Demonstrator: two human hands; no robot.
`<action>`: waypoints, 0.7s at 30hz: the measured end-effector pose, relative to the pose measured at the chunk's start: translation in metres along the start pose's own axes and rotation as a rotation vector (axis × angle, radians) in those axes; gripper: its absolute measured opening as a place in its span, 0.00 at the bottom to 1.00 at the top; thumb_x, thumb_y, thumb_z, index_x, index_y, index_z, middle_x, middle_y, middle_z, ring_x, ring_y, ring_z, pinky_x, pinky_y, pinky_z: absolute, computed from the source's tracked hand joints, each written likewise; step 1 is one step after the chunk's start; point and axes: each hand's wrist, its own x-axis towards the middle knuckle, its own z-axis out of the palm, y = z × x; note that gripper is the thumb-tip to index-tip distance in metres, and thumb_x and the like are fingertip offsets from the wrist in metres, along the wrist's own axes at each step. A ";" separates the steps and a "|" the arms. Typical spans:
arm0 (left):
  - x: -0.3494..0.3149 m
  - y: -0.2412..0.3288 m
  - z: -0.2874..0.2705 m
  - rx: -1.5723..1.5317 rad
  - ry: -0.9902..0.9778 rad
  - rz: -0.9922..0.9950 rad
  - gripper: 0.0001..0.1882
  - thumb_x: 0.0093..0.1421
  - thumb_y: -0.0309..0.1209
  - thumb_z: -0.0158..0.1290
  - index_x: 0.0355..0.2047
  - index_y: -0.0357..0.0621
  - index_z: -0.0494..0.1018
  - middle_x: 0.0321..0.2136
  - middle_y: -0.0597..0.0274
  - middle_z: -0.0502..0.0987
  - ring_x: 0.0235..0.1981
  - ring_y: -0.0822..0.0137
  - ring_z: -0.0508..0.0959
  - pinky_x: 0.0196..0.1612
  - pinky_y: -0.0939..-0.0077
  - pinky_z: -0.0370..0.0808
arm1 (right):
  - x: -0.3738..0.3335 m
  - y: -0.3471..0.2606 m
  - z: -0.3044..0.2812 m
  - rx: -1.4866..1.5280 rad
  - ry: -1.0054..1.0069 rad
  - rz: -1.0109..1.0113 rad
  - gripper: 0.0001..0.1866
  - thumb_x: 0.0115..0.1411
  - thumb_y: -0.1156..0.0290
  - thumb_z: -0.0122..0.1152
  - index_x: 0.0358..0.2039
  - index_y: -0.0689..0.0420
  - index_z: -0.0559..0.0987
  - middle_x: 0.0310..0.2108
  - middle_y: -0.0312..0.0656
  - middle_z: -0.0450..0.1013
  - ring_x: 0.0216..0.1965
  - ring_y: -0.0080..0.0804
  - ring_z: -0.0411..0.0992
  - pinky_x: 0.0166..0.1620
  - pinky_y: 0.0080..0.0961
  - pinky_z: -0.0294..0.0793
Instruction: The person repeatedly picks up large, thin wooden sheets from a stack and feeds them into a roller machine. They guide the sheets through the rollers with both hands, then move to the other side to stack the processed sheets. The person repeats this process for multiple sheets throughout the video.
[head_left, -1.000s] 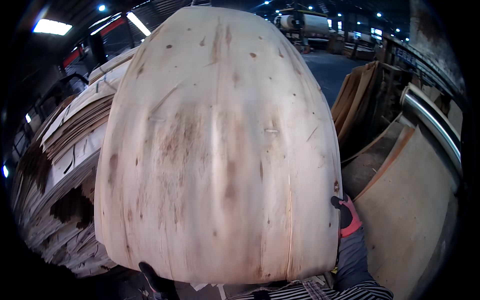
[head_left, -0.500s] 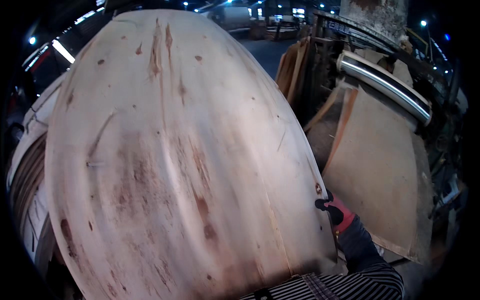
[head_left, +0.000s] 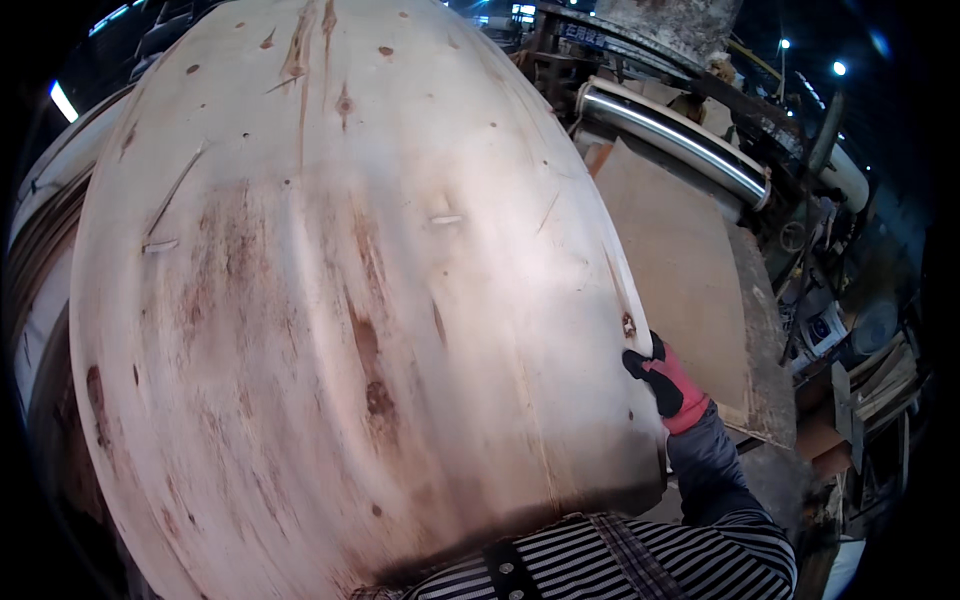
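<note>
A large pale sheet of wood veneer, with knots, brown streaks and a few splits, fills most of the view right in front of me. My right hand, in a red and black glove, grips the sheet's right edge just below a dark knot. Its thumb lies on the near face, and the other fingers are mostly hidden behind the edge. My left hand is out of sight, and the sheet covers much of what lies behind it.
At the right stands a machine with a shiny metal roller. Below it lies a flat tan sheet. Wood scraps are heaped at the far right. Stacked veneer edges show at the left.
The view has turned to the right, so the roller and tan sheet now sit further left. More scraps show at the right. My right hand still grips the veneer edge.
</note>
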 end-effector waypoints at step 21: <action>0.000 -0.031 -0.005 0.368 -0.083 -0.224 0.36 0.53 0.53 0.40 0.56 0.44 0.48 0.56 0.52 0.50 0.55 0.54 0.54 0.55 0.62 0.53 | -0.400 0.126 -0.124 -0.101 0.753 0.290 0.20 0.54 0.68 0.50 0.45 0.64 0.65 0.38 0.42 0.67 0.38 0.26 0.67 0.42 0.20 0.67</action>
